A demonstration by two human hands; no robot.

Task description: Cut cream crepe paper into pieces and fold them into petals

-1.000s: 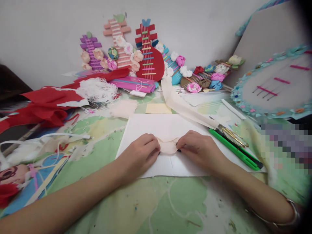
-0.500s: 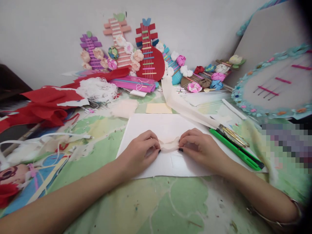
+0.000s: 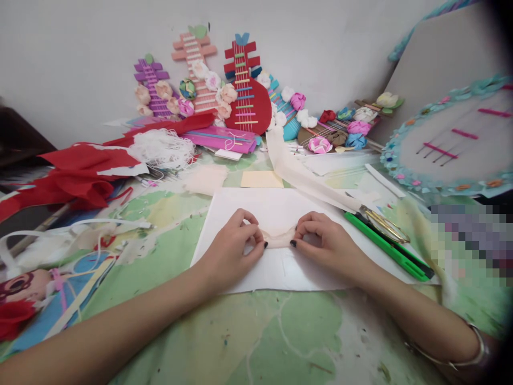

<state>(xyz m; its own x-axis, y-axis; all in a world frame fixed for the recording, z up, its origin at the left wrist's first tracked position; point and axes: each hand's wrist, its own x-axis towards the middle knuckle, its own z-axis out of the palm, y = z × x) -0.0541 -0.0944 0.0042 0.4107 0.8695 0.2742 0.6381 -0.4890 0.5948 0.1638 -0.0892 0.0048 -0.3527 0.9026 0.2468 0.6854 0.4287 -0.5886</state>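
A short cream strip of crepe paper stretches between my two hands, just over a white board. My left hand pinches its left end between thumb and fingers. At the other end my right hand is closed on the strip in the same way. The strip's middle looks gathered and slightly curved. To the right of my right hand lie a green utility knife and gold-handled scissors, partly on the board. A long cream paper strip runs from the back toward the scissors.
Several lute-shaped crafts with paper flowers lean on the wall, among them a red one. White string and red paper are heaped at left. A round blue-edged craft stands at right. Scraps lie on the green patterned tablecloth.
Both hands keep hold of the strip. Its middle now looks narrower and more gathered, and the finger positions have shifted slightly. The surroundings lie as before.
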